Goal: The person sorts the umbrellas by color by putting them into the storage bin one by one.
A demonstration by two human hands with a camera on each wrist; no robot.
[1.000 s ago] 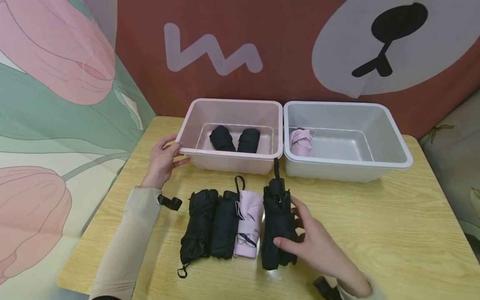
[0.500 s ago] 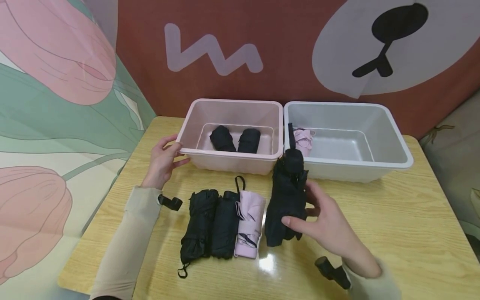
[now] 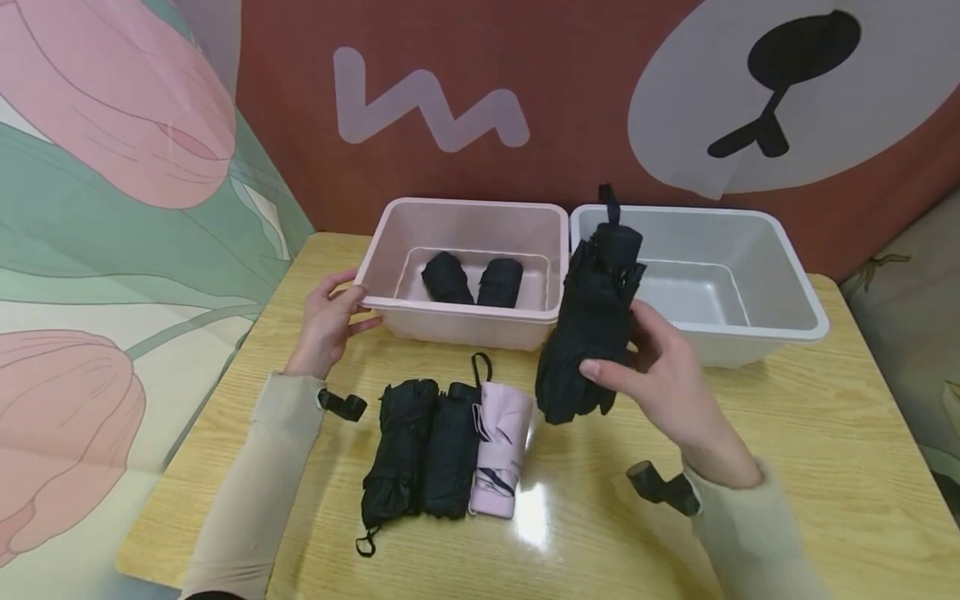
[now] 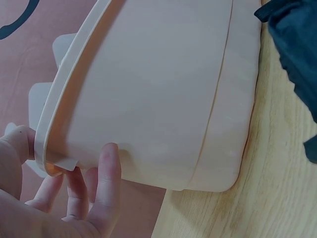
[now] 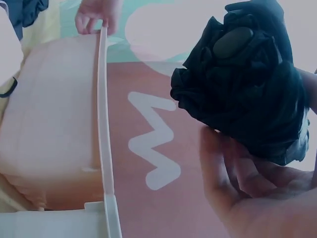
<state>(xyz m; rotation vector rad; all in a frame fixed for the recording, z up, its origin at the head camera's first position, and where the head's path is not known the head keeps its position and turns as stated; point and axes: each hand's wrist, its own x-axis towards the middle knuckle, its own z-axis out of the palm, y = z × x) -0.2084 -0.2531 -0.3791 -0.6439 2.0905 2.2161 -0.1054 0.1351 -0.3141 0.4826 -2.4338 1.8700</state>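
My right hand (image 3: 667, 387) holds a folded black umbrella (image 3: 588, 325) above the table, thumb on the near side and fingers behind it. The umbrella tilts with its handle and wrist strap up, overlapping the left end of the light grey bin (image 3: 757, 337) in the head view. Its bunched cloth end (image 5: 237, 89) faces the right wrist camera. My left hand (image 3: 326, 325) pinches the left front corner of the pink bin (image 4: 163, 84), thumb at the rim and fingers beneath. Two black folded umbrellas (image 3: 500, 282) lie inside the pink bin.
In front of the bins, two black folded umbrellas (image 3: 400, 450) and a lilac one (image 3: 501, 450) lie side by side on the wooden table (image 3: 847, 467). Behind the bins stands a brown printed backdrop (image 3: 570, 100). The bins stand end to end.
My right hand has lifted the black umbrella off the table and carried it up and forward towards the bins. It now hides the lilac umbrella in the grey bin. My left hand has stayed put.
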